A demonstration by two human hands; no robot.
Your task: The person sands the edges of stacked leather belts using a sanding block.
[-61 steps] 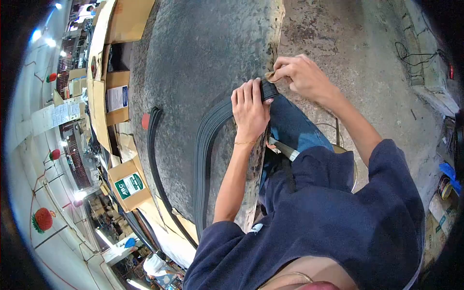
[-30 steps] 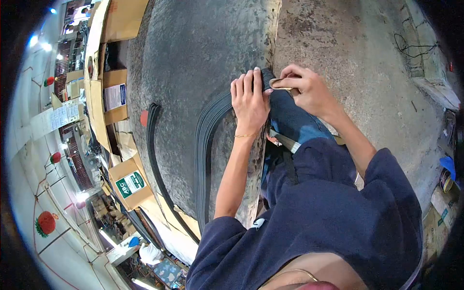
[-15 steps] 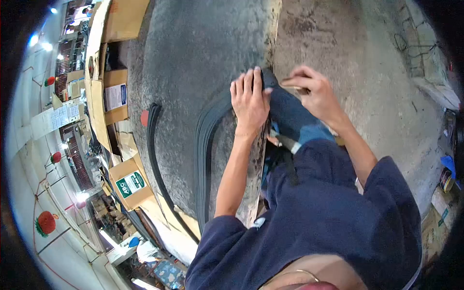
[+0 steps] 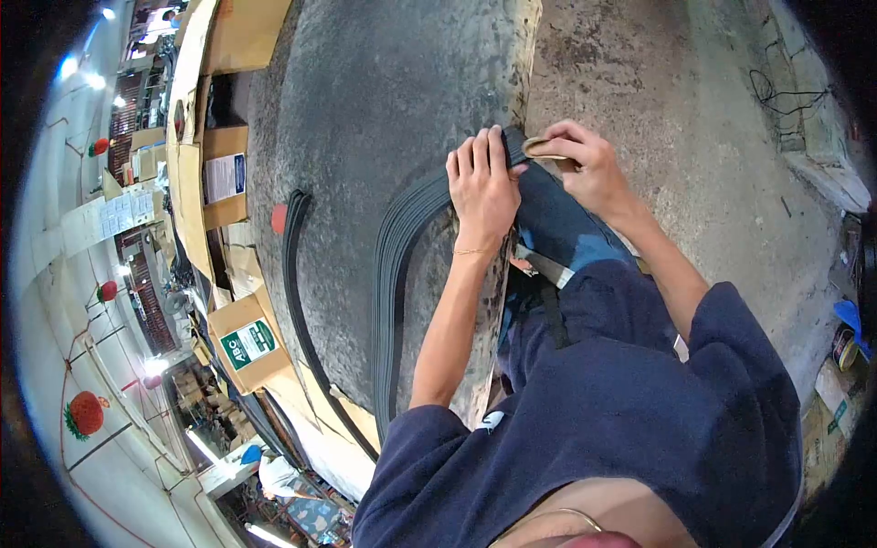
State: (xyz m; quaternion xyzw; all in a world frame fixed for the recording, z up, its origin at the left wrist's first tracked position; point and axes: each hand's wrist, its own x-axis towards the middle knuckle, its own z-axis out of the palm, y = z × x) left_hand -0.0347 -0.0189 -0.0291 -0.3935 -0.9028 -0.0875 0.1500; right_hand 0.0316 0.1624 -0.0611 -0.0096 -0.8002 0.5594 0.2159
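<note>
A bundle of long black strips, rubber-like, curves across the dark worktable to its edge. My left hand clasps the bundle close to its end, fingers over the top and thumb at the near side. Past those fingers, the strip ends stick out over the table edge. In my right hand is a small tan folded pad, pinched between thumb and fingers and lying against the strip ends. Its material I cannot make out.
A thinner bundle of black strips lies farther left, beside a red round spot. Cardboard boxes line the table's far side. Concrete floor is to the right, with a black cable by the wall.
My right hand has come slightly left and the tan pad now meets the strip ends. The left hand appears slightly farther right in view, still on the bundle.
</note>
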